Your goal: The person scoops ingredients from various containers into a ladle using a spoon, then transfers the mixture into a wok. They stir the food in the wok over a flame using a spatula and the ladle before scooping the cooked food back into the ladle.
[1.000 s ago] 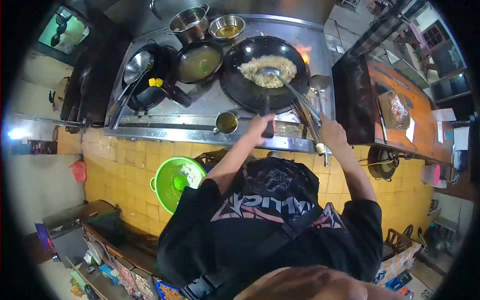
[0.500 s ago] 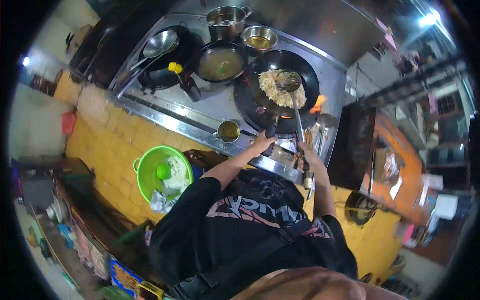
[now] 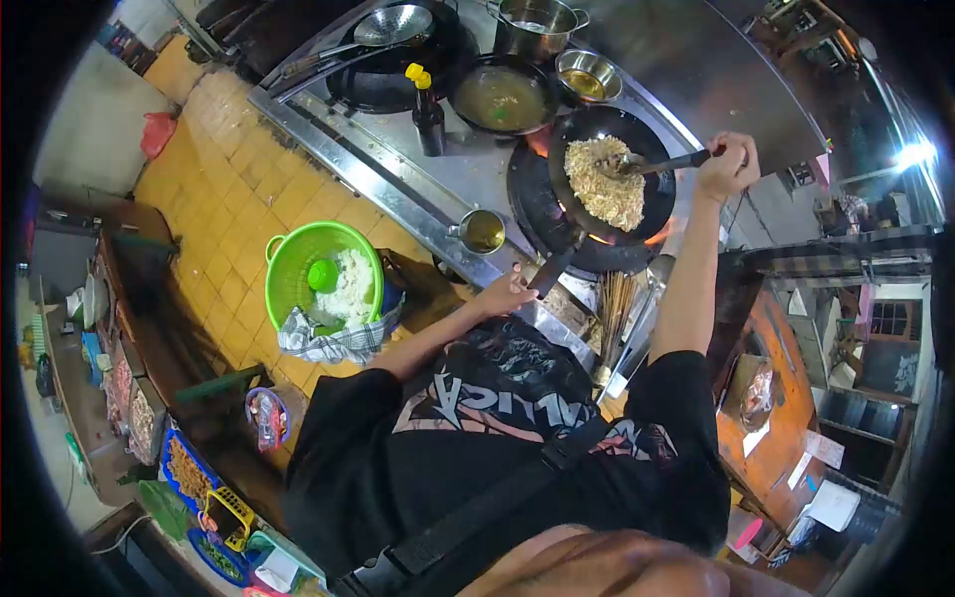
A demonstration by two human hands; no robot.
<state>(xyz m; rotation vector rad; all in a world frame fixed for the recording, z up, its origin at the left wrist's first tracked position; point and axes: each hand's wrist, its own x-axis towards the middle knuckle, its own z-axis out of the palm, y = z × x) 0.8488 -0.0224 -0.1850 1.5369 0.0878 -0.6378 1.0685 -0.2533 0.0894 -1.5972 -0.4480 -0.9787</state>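
Change from half a second back: the right hand (image 3: 729, 167) has left the near rim of the wok (image 3: 582, 134) and now stands past its right rim, arm stretched out. The ladle (image 3: 665, 162) therefore enters from the right instead of from the near side. The left hand (image 3: 505, 296) has stayed at the near side.

Right hand: fist closed round the end of the ladle shaft. The shaft lies low across the right rim, and the bowl end is buried in the fried rice (image 3: 602, 189). Judgement: gripping so far out keeps the hand clear of the flame (image 3: 652, 237) that licks out under the wok's near-right edge.

Left hand: fingers wrapped on the wok handle (image 3: 552, 271), which juts from the near rim toward the person. Judgement: this hold steadies the wok against the push of the ladle.

The fried rice is heaped in the middle of the wok. It lies well apart from both hands, beyond the left and inward of the right.

Around the wok:
- metal cup (image 3: 482, 231) of oil, just beside its near-left rim
- pan of broth (image 3: 502, 97), to its far left
- small steel bowl (image 3: 584, 77), just beyond its far rim
- yellow-capped bottle (image 3: 428, 114), further left
- green colander (image 3: 288, 269) holding white rice, on the floor well to its near left
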